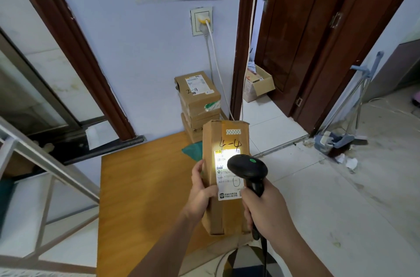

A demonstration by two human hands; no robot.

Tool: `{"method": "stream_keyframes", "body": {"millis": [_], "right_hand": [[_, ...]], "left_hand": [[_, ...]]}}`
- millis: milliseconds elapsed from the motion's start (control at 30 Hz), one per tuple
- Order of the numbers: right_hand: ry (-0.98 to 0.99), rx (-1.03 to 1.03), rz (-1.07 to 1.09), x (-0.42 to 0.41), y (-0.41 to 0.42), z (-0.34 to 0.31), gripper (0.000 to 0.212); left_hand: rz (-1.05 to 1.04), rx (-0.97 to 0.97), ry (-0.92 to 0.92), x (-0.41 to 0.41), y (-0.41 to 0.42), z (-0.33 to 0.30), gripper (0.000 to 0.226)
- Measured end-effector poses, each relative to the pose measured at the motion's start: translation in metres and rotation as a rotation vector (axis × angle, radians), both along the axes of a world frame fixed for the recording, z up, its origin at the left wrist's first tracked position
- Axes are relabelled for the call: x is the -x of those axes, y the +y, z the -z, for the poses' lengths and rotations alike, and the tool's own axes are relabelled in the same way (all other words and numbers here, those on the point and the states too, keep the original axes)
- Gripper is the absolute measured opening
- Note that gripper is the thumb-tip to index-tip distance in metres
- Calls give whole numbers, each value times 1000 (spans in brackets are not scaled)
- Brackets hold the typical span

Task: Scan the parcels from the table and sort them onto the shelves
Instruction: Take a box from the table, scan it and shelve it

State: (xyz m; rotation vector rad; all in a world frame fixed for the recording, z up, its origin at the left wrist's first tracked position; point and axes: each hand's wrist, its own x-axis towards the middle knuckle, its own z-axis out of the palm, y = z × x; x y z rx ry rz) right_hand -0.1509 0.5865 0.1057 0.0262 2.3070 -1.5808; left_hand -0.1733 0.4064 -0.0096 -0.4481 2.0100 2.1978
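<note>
A long brown cardboard parcel [223,140] marked "4-4" in black pen is held above the wooden table [141,186]. My left hand [201,188] grips its left side near the white shipping label. My right hand [264,210] holds a black handheld barcode scanner [246,168] over the label, and the scanner's light glows bright on the label's top part. A stack of brown parcels [198,104], the top one marked "2-4", stands at the table's far edge against the wall.
A metal shelf frame [45,163] runs along the left. A green cloth [193,150] lies on the table behind the parcel. An open carton [259,86] sits in the doorway, and a dustpan with broom [338,140] leans at the right on the tiled floor.
</note>
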Motion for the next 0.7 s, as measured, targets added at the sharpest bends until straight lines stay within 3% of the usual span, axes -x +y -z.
{"method": "stream_keyframes", "body": {"millis": [700], "right_hand": [[-25,-61,34,-56,-48,-14,18]], "left_hand": [[-61,-157,22,-38,-36,1,104]]}}
